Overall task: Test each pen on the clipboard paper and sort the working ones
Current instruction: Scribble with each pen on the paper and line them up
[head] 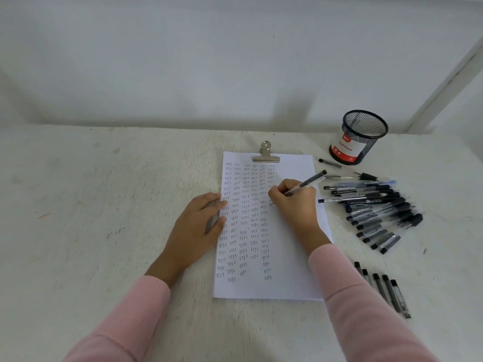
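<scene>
On the pale table (104, 205), centre: clipboard paper (287, 257) lies flat, pinned at its top edge by a metal clip (266, 155). Sheet carries columns of small handwritten "test" marks, densest at left and middle.

Right hand (294, 202) rests on the upper right part of the sheet, fingers and thumb curled tight round a pen (305, 182). Clear barrel, dark end slanting up and to the right, tip down at the paper beside the last column. Contact of tip with sheet too small to tell.

Left hand (201, 223) lies flat, fingers relaxed and nearly straight, holding nothing. Fingertips press the sheet's left edge, palm on the table. Both arms in pink sleeves (125, 322).

Right of the sheet: a loose pile of pens (379, 205), dark-ended, roughly parallel, near the paper's edge. Two loose pens (366, 176) lie between the pile and a black mesh cup (363, 134), upright at the far right, "Ball Pens" label inside.

Nearer, lower right: a separate row of pens (386, 291) side by side, partly behind the right sleeve
</scene>
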